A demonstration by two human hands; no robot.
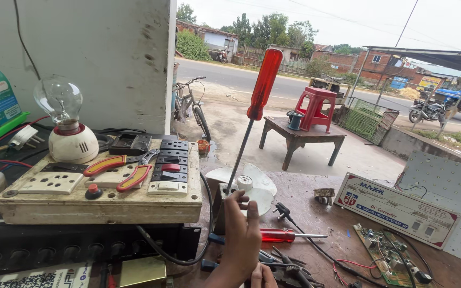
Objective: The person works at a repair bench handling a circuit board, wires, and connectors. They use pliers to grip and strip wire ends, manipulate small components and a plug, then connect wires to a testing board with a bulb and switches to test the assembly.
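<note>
My left hand (239, 234) reaches up from the bottom edge, its fingertips on a small grey motor block (217, 205) that carries a white fan blade (257, 186). A long screwdriver with a red handle (264, 82) stands tilted, its tip down at the motor next to my fingers; no hand is on its handle. Only a small part of my right hand (263, 277) shows at the bottom edge, just right of my left wrist, and what it holds is hidden.
A wooden switchboard (102, 205) with a clear bulb (60, 98) and red-yellow pliers (121, 170) stands at left. A second red screwdriver (279, 234), a white converter box (396, 209) and a green circuit board (390, 257) lie on the bench. A wooden table (301, 136) and a red stool stand outside.
</note>
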